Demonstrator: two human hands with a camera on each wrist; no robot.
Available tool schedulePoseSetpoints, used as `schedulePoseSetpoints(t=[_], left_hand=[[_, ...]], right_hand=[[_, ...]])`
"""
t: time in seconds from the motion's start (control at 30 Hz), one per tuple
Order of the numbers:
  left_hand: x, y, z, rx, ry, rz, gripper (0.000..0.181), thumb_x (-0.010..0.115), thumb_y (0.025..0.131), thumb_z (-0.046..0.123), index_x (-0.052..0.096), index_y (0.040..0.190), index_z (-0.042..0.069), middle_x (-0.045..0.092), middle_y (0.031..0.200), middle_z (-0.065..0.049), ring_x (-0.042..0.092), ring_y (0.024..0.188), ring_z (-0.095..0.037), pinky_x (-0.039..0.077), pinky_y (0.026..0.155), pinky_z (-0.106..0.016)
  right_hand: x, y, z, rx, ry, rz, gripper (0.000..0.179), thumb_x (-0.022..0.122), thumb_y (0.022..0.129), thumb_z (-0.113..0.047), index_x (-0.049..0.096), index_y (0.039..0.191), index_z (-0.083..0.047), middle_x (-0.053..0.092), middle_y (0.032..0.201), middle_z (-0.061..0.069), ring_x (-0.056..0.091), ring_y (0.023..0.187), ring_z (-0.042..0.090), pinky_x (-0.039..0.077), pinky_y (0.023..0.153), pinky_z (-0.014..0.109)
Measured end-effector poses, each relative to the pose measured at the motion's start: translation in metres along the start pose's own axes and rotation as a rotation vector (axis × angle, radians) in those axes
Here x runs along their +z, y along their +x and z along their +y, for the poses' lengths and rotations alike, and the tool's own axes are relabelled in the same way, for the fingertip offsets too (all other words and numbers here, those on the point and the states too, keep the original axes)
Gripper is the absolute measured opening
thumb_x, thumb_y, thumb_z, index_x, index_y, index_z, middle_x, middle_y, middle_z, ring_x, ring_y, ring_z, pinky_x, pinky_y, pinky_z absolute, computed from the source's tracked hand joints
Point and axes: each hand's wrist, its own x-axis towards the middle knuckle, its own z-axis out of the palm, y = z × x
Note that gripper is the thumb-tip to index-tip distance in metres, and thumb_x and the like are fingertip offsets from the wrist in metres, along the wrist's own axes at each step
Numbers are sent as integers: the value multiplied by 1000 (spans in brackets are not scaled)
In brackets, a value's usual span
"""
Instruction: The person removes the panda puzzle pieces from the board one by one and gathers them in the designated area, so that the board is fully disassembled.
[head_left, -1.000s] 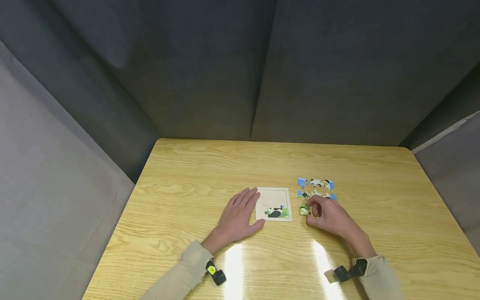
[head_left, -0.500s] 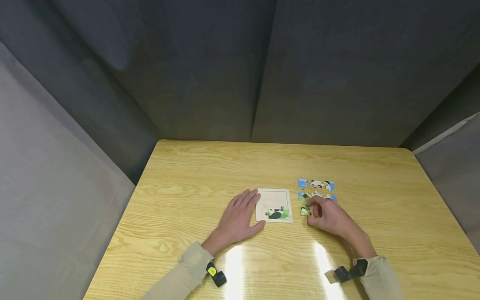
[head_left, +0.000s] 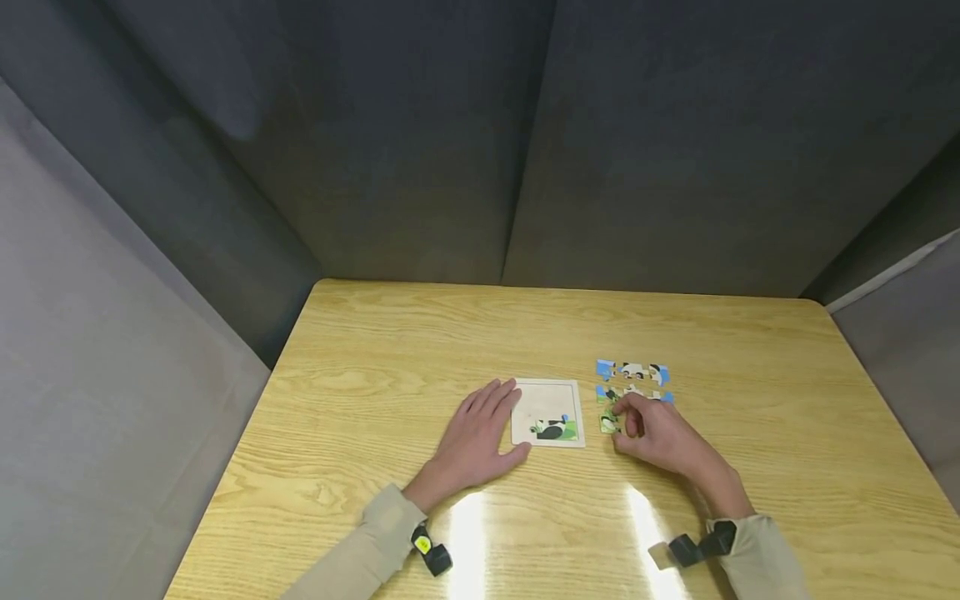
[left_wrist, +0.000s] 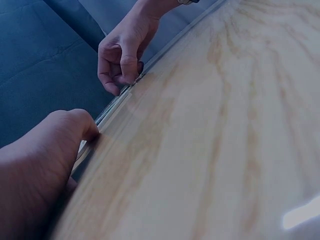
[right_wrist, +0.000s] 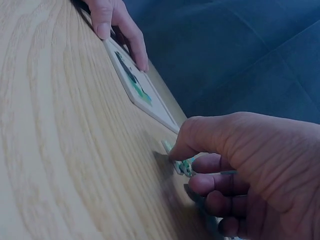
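Note:
My left hand [head_left: 472,433] lies with spread fingers on the left edge of a square white puzzle board [head_left: 540,396]. Fitted panda pieces [head_left: 552,428] fill part of the board's lower right. To the right of the board, my right hand [head_left: 654,429] pinches a green puzzle piece [head_left: 608,423] between thumb and index finger, low at the tabletop. In the right wrist view, the thumb [right_wrist: 187,140] meets that small green piece [right_wrist: 170,148]; the other fingers curl beneath. The right hand partly covers the nearest loose pieces.
Loose puzzle pieces lie in rows beyond the right hand, among them a blue one [head_left: 604,368], a panda-face one [head_left: 632,372] and a black-eared one [head_left: 659,373]. Dark curtains [head_left: 420,150] stand behind the wooden table [head_left: 390,350].
The right hand has barely moved; the green piece at its fingertips has shifted slightly and sits close to the piece above it. The left hand stays on the board.

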Motion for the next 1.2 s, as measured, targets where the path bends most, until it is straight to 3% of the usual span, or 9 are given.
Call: schedulePoseSetpoints(t=[0.27,0.5,0.77,0.97,1.2], left_hand=[[3,-1,0,-6,12,2,85,45,99,66,32,164,14,28,171,-4,25,158,-27,23,126,-45],[0,-1,0,-11,15,0,85,45,99,66,32,164,13,27,171,-4,25,158,-27,23,126,-46],[-1,0,0,-13,19,-11,85,46,99,65,31,164,14,27,171,-4,24,158,-26,22,127,-45],[-1,0,1,-17,29,-24,84,46,99,65,30,165,15,25,172,-2,22,159,-25,21,127,-44],[-4,0,2,-13,24,-27,84,45,100,65,31,165,14,26,172,-3,23,158,-26,22,127,-45]], right_hand=[[4,5,-17,-59,13,-4,26,78,85,-10,68,108,-5,57,74,-5,46,61,3,43,62,24],[14,16,-38,-126,38,-12,27,79,85,-7,69,109,-2,60,82,1,50,66,12,44,61,24],[32,33,-61,-207,47,-117,29,77,88,-7,69,115,-2,61,83,1,51,66,5,48,63,24],[37,39,-68,-205,15,-146,31,78,87,-7,68,115,0,58,81,1,48,63,2,46,63,24],[36,40,-69,-154,-13,-159,32,80,83,-11,67,110,-1,55,80,1,45,67,7,41,61,25]])
